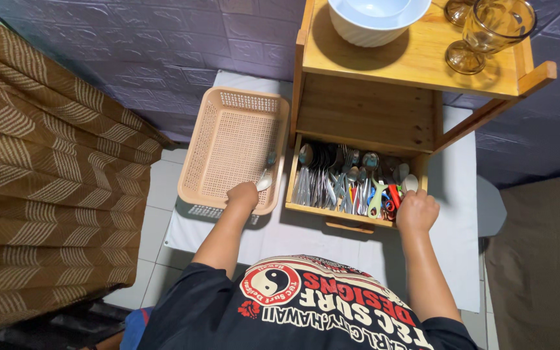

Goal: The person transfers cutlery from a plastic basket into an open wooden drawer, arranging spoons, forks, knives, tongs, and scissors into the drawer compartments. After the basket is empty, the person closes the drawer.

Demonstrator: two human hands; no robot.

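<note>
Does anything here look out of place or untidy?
Only the drawer: its cutlery lies jumbled, handles crossing. The left hand holds a spoon over the basket; the right hand grips the drawer's front. Nothing looks spilled or damaged.

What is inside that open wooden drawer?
The drawer holds a crowded heap of metal spoons and other cutlery, plus a few pieces with green and red handles. The right hand covers the near right corner; lower pieces are hidden under the heap.

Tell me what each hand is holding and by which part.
The left hand grips spoons by their handles, bowls pointing out over the basket. The right hand grips a spoon at the drawer; its handle is hidden.
</note>
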